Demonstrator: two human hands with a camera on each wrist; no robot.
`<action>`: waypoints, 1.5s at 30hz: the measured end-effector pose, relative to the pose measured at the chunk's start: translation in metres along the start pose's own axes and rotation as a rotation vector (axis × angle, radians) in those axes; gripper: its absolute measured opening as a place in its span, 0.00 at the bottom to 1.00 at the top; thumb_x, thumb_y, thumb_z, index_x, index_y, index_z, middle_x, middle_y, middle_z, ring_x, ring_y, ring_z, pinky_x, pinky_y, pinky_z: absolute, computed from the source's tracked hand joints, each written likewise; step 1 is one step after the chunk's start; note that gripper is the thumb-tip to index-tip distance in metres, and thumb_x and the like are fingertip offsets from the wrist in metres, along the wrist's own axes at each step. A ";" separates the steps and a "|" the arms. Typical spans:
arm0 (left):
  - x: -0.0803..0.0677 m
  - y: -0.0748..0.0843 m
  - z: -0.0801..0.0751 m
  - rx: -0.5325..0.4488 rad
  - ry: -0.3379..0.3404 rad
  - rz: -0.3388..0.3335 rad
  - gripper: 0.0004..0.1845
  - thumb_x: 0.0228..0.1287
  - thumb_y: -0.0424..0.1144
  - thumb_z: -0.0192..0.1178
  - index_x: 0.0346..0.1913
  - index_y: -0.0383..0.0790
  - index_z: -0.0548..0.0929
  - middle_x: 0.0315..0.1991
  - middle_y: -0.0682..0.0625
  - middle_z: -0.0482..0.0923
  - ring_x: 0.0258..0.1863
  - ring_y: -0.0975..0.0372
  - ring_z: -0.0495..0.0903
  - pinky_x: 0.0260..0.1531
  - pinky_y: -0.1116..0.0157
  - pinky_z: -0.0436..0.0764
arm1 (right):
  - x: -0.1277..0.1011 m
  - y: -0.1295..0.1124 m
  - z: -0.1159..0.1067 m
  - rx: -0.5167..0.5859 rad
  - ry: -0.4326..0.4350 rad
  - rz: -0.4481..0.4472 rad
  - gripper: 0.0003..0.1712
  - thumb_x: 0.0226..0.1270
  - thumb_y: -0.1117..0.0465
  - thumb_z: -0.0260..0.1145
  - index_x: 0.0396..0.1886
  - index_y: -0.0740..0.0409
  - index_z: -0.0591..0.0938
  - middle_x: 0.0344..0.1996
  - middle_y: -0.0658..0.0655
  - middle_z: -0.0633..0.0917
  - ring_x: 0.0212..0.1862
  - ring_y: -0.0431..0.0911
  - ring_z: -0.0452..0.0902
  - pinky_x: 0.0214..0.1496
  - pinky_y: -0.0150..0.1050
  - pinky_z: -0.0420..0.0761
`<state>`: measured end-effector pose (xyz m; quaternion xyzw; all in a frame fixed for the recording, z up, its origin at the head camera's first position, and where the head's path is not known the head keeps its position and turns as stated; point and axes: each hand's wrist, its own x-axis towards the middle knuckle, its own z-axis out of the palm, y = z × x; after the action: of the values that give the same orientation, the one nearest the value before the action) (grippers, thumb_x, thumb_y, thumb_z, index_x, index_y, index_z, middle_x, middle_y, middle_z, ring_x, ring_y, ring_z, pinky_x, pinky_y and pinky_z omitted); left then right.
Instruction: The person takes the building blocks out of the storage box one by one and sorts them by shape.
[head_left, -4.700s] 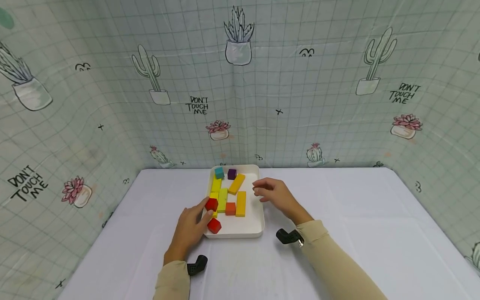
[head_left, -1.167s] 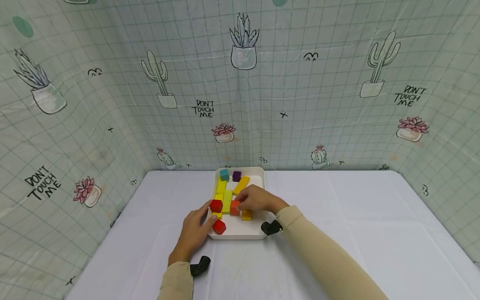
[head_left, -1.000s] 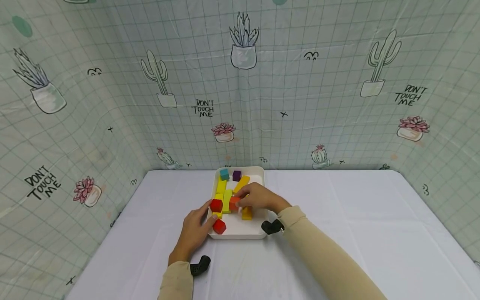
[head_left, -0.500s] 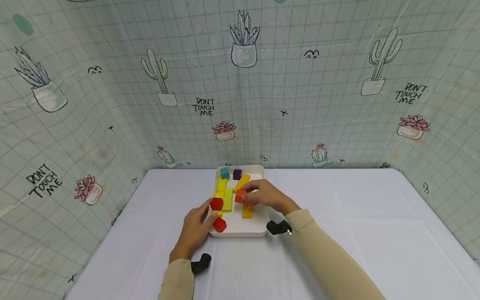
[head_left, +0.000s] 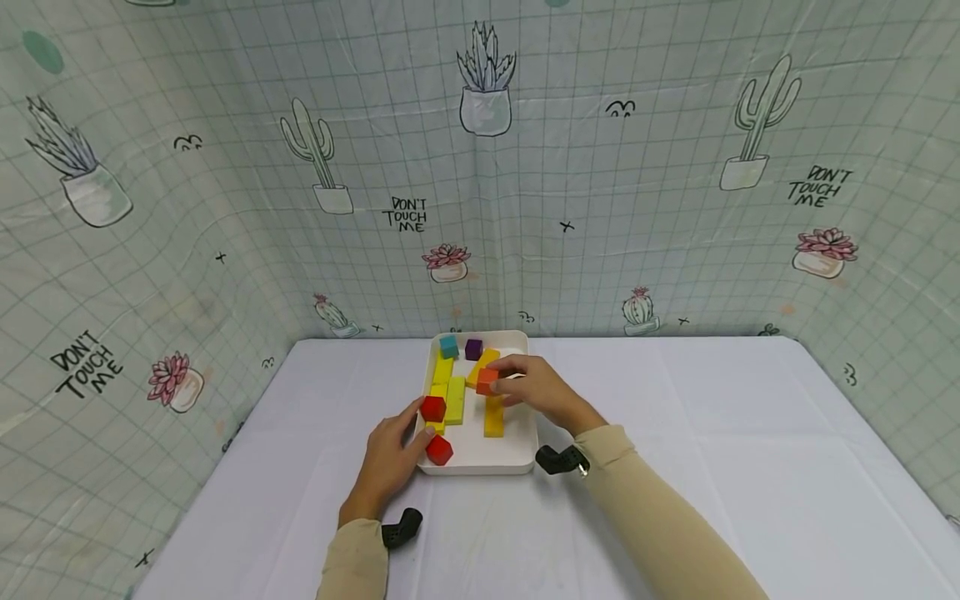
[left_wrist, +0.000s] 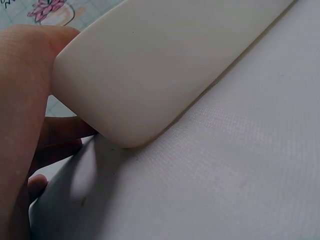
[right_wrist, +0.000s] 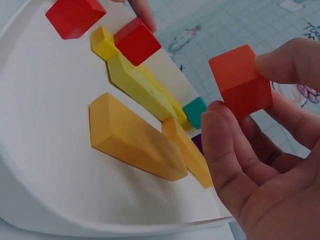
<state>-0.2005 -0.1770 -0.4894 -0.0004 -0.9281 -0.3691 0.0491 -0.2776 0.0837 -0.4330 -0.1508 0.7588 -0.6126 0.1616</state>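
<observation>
Tray [head_left: 525,450] sits mid-bench, steadied at its near left corner by the left hand [head_left: 386,467], thumb on the rim beside a red cube [head_left: 432,407]. Right hand [head_left: 536,390] has lifted the orange cube [head_left: 487,381] off the tray floor; fingers pinch it, now raised over the orange bars [right_wrist: 135,140].

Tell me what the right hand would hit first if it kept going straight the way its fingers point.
The right hand, pinching the orange cube, points leftward across the white tray. Going straight on, the cube would probably meet the yellow-green bar first, unless it passes above it; height is hard to judge.
</observation>
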 end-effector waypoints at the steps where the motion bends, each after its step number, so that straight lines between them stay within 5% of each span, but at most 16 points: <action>1: 0.000 0.000 0.000 0.000 0.001 0.000 0.33 0.69 0.51 0.60 0.76 0.54 0.67 0.67 0.44 0.73 0.65 0.47 0.69 0.62 0.42 0.71 | 0.000 0.000 0.000 0.012 0.003 -0.001 0.21 0.68 0.60 0.66 0.59 0.60 0.81 0.53 0.58 0.81 0.51 0.55 0.81 0.51 0.45 0.84; 19: -0.002 -0.002 -0.002 -0.004 -0.001 -0.016 0.34 0.69 0.51 0.61 0.76 0.56 0.67 0.67 0.44 0.73 0.65 0.48 0.69 0.61 0.42 0.71 | -0.007 0.005 -0.004 0.152 0.067 0.003 0.22 0.68 0.61 0.65 0.61 0.62 0.81 0.55 0.60 0.83 0.51 0.52 0.82 0.52 0.47 0.84; 45: 0.000 0.001 -0.001 -0.022 -0.011 -0.033 0.34 0.68 0.51 0.61 0.76 0.57 0.67 0.67 0.44 0.72 0.65 0.48 0.68 0.63 0.41 0.70 | -0.044 0.001 -0.034 0.156 0.196 -0.057 0.27 0.68 0.61 0.65 0.66 0.65 0.77 0.59 0.63 0.81 0.54 0.54 0.81 0.53 0.45 0.83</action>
<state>-0.2008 -0.1773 -0.4877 0.0124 -0.9242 -0.3798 0.0378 -0.2522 0.1325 -0.4245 -0.0989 0.7165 -0.6859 0.0804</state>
